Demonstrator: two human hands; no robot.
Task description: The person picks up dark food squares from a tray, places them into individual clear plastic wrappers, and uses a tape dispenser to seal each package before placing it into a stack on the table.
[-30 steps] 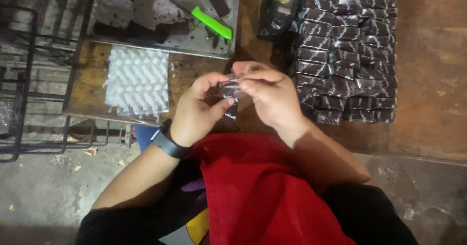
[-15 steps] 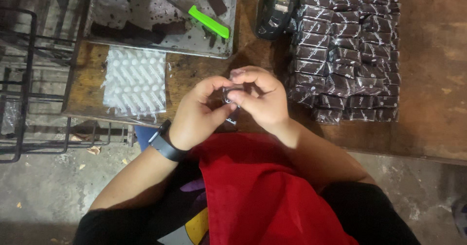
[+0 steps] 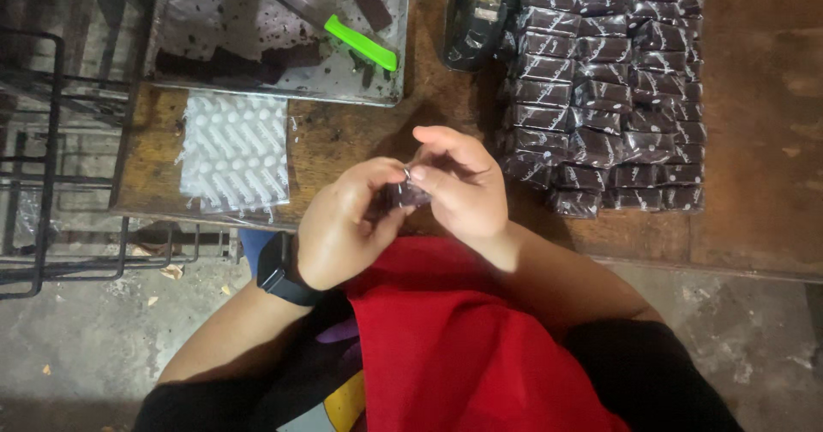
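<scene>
My left hand and my right hand meet over the front edge of the wooden table. Between their fingertips they pinch a small dark piece in clear wrapper, mostly hidden by my fingers. A black watch sits on my left wrist. Right of my hands lie several rows of wrapped dark pieces. A stack of clear wrappers with white dots lies left of my hands.
A metal tray at the back holds dark slab strips, crumbs and a knife with a green handle. A tape dispenser stands behind the wrapped rows. A black wire rack is at the left. Red cloth covers my lap.
Both hands stay together on the small wrapped piece, fingers shifting slightly around it. The view has drifted a little; nothing on the table has moved.
</scene>
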